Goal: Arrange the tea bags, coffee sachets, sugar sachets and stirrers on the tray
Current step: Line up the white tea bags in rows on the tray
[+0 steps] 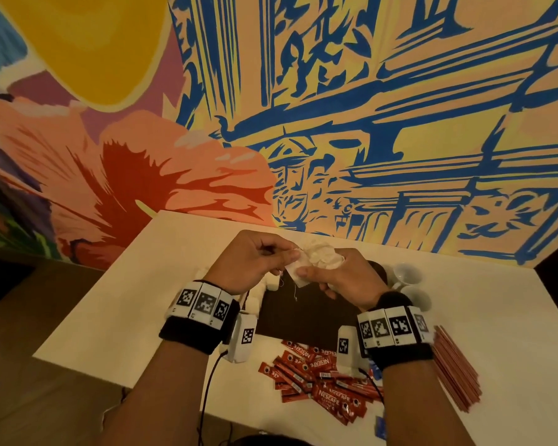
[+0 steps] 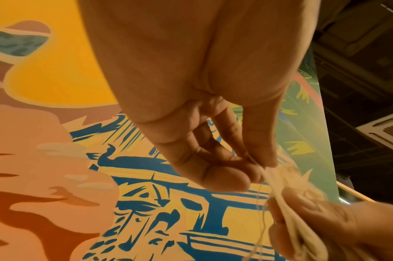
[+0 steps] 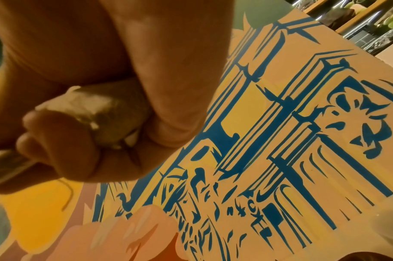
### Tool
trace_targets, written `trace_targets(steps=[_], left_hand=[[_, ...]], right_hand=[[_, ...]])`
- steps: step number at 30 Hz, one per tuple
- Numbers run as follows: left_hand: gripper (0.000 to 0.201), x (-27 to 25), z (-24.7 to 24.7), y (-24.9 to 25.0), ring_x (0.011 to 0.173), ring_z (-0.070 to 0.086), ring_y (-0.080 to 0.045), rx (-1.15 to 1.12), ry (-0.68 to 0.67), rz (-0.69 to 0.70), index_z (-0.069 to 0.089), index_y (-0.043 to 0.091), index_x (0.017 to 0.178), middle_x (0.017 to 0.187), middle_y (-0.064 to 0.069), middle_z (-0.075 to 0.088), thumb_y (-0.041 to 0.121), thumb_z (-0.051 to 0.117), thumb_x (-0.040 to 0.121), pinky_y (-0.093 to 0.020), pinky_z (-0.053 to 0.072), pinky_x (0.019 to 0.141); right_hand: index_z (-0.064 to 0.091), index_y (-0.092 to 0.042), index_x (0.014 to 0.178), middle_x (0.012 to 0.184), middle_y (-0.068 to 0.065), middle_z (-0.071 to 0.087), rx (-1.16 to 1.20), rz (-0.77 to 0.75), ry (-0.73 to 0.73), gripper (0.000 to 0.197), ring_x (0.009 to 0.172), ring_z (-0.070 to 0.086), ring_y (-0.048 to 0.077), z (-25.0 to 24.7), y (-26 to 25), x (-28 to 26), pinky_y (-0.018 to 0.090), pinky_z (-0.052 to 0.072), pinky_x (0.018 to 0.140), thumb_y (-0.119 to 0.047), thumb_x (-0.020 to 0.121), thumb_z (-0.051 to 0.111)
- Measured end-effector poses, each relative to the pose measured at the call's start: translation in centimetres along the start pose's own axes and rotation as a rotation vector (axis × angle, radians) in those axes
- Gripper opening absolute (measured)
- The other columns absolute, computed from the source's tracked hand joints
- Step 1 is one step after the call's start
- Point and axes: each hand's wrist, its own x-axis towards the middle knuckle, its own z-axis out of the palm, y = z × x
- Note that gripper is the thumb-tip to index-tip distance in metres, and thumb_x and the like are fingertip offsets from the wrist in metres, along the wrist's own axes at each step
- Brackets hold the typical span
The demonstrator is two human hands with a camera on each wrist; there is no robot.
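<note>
Both hands hover over the dark tray [image 1: 303,320]. My right hand [image 1: 319,278] grips a crumpled bunch of white tea bags [image 1: 321,255]; in the right wrist view the bunch [image 3: 97,109] is wrapped by curled fingers [image 3: 63,137]. My left hand [image 1: 287,257] pinches the edge of one tea bag [image 2: 302,203] between thumb and finger [image 2: 226,178], with thin strings dangling below. Red coffee sachets [image 1: 316,378] lie heaped in front of the tray. Red stirrers [image 1: 455,368] lie in a bundle at the right. White sachets [image 1: 258,292] sit left of the tray, partly hidden by my left wrist.
The white table [image 1: 142,300] stands against a painted mural wall. White cups [image 1: 406,278] stand by the tray's right side. A small blue sachet [image 1: 380,424] lies near the table's front edge. The floor drops away on the left.
</note>
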Motion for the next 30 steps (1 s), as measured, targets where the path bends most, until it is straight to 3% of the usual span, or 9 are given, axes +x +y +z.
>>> trace_targets(steps=[4, 8, 10, 12, 16, 22, 26, 30], left_hand=[[0.011, 1.1, -1.0, -1.0, 0.074, 0.066, -0.018, 0.004, 0.005, -0.009, 0.078, 0.01, 0.098, 0.094, -0.012, 0.076, 0.012, 0.074, 0.088, -0.023, 0.056, 0.067], [0.013, 2.4, -2.2, -1.8, 0.066, 0.063, -0.01, 0.013, 0.04, -0.011, 0.077, 0.007, 0.1, 0.085, -0.007, 0.074, 0.013, 0.073, 0.089, -0.024, 0.055, 0.064], [0.013, 3.3, -3.2, -2.3, 0.063, 0.061, -0.011, 0.007, 0.087, -0.001, 0.076, 0.006, 0.101, 0.08, -0.005, 0.071, 0.012, 0.072, 0.09, -0.023, 0.053, 0.06], [0.011, 4.5, -4.2, -3.1, 0.062, 0.06, -0.013, -0.013, 0.122, 0.009, 0.076, 0.007, 0.1, 0.076, -0.004, 0.069, 0.012, 0.072, 0.091, -0.024, 0.052, 0.057], [0.01, 7.7, -6.0, -6.3, 0.066, 0.064, -0.013, 0.057, 0.128, -0.028, 0.075, 0.012, 0.102, 0.082, -0.005, 0.07, 0.014, 0.07, 0.094, -0.026, 0.054, 0.06], [0.009, 12.1, -6.0, -13.1, 0.077, 0.071, -0.021, 0.315, 0.004, -0.187, 0.074, 0.024, 0.095, 0.091, 0.001, 0.073, 0.017, 0.069, 0.092, -0.031, 0.06, 0.068], [0.01, 13.3, -4.7, -17.8, 0.087, 0.068, -0.017, 0.461, -0.118, -0.271, 0.076, 0.019, 0.099, 0.101, 0.002, 0.073, 0.016, 0.07, 0.09, -0.024, 0.053, 0.072], [0.018, 13.8, -3.5, -22.3, 0.1, 0.064, -0.017, 0.605, -0.237, -0.337, 0.077, 0.019, 0.108, 0.112, -0.002, 0.072, 0.022, 0.069, 0.092, -0.022, 0.046, 0.084]], right_hand=[[0.073, -0.009, 0.089, 0.063, 0.005, 0.059, -0.044, 0.041, -0.04, 0.039, 0.056, 0.047, 0.024, 0.6, 0.5, 1.5, 0.028, 0.04, 0.051, -0.043, 0.075, 0.086], [0.072, -0.013, 0.092, 0.065, 0.006, 0.062, 0.031, 0.092, 0.022, 0.042, 0.059, 0.048, 0.023, 0.8, 0.7, 2.8, 0.027, 0.041, 0.05, -0.05, 0.074, 0.079], [0.073, -0.015, 0.1, 0.08, 0.01, 0.072, 0.072, 0.124, 0.103, 0.04, 0.063, 0.051, 0.02, 0.7, 1.1, 3.5, 0.027, 0.042, 0.051, -0.052, 0.085, 0.071], [0.073, -0.016, 0.104, 0.09, 0.005, 0.075, 0.101, 0.166, 0.177, 0.033, 0.065, 0.052, 0.017, 0.6, 1.8, 4.3, 0.028, 0.042, 0.05, -0.046, 0.097, 0.061], [0.071, -0.014, 0.109, 0.096, 0.007, 0.072, 0.158, 0.268, 0.194, 0.032, 0.066, 0.052, 0.015, 0.5, 3.2, 5.3, 0.027, 0.04, 0.049, -0.041, 0.103, 0.054], [0.078, -0.021, 0.1, 0.088, 0.011, 0.059, 0.106, 0.377, 0.221, 0.025, 0.072, 0.052, 0.024, 0.7, 5.3, 6.7, 0.033, 0.042, 0.056, -0.04, 0.097, 0.062], [0.071, -0.015, 0.113, 0.083, 0.007, 0.062, 0.054, 0.423, 0.278, 0.032, 0.066, 0.054, 0.019, 0.9, 6.1, 8.0, 0.031, 0.044, 0.056, -0.04, 0.094, 0.067], [0.062, -0.018, 0.12, 0.093, 0.006, 0.069, -0.006, 0.416, 0.293, 0.03, 0.07, 0.058, 0.02, 1.4, 6.5, 9.1, 0.03, 0.047, 0.057, -0.036, 0.097, 0.066]])
